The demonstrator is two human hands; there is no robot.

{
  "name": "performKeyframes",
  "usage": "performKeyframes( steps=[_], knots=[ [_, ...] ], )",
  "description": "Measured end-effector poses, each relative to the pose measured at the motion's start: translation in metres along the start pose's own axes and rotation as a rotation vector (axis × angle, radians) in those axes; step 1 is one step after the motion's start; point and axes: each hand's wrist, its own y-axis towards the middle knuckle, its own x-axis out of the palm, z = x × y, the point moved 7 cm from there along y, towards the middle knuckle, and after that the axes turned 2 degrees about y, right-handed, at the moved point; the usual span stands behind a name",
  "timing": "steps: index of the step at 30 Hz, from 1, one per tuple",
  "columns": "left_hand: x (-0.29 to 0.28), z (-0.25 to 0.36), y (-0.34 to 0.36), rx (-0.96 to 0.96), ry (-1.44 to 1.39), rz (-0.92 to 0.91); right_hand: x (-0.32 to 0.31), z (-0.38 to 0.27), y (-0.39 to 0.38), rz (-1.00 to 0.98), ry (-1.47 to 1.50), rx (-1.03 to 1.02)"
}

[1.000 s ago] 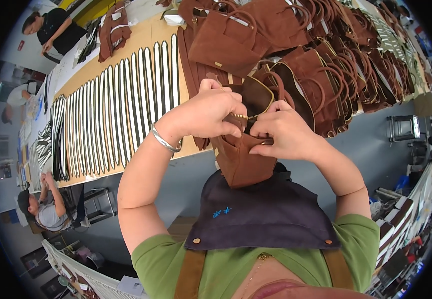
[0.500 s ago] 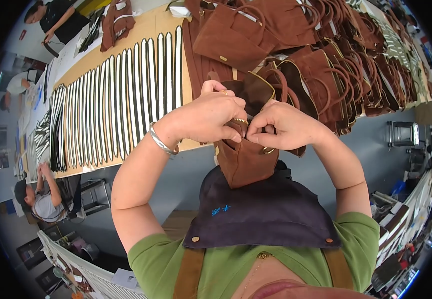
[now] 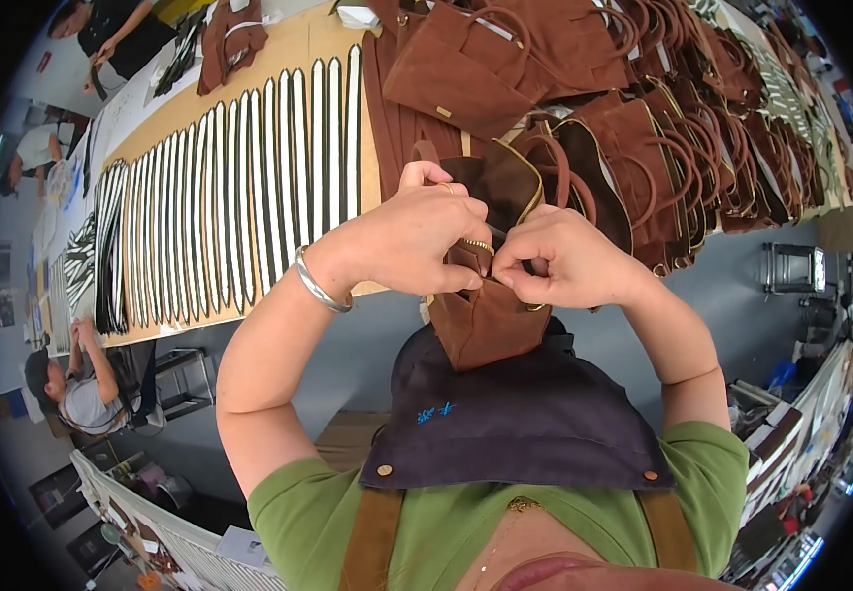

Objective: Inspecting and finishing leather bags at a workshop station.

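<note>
tbh the brown bag (image 3: pixel 493 330) just above the dark apron (image 3: pixel 510 424) looks light and soft-sided, so I'd grab near its gold-zipped rim (image 3: pixel 477 243), where the left hand (image 3: pixel 407 231) pinches, with the right hand (image 3: pixel 572 258) pinched close beside, can't tell on what

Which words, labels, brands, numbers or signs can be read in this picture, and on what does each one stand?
Apron: blue stitched characters on the chest; I do not copy them out.
Brown bag, top middle: small gold-coloured plate, too small to read.
I can make out no other writing clearly.
</note>
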Motion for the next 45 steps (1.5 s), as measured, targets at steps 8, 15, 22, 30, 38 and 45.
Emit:
performKeyframes(
  steps=[8, 15, 22, 30, 38, 45],
  knots=[
    [0.002, 0.0, -0.007, 0.029, -0.006, 0.049, -0.003, -0.007, -0.006, -0.066, -0.097, -0.028],
    [-0.008, -0.014, -0.032, -0.088, -0.026, 0.044, -0.014, -0.002, -0.004, -0.124, -0.239, -0.049],
    [-0.015, 0.034, -0.054, -0.13, 0.298, 0.518, -0.004, 0.0, 0.012, -0.203, -0.097, -0.07],
    [0.01, 0.036, -0.05, -0.258, 0.39, 0.5, 0.012, 0.001, 0.029, -0.233, -0.339, -0.078],
    [0.013, 0.028, -0.057, -0.268, 0.331, 0.47, 0.009, 0.0, 0.036, -0.496, -0.189, 0.023],
    [0.014, 0.028, -0.054, -0.214, 0.152, 0.483, 0.011, 0.013, 0.045, -0.673, 0.027, 0.179]
  ],
)
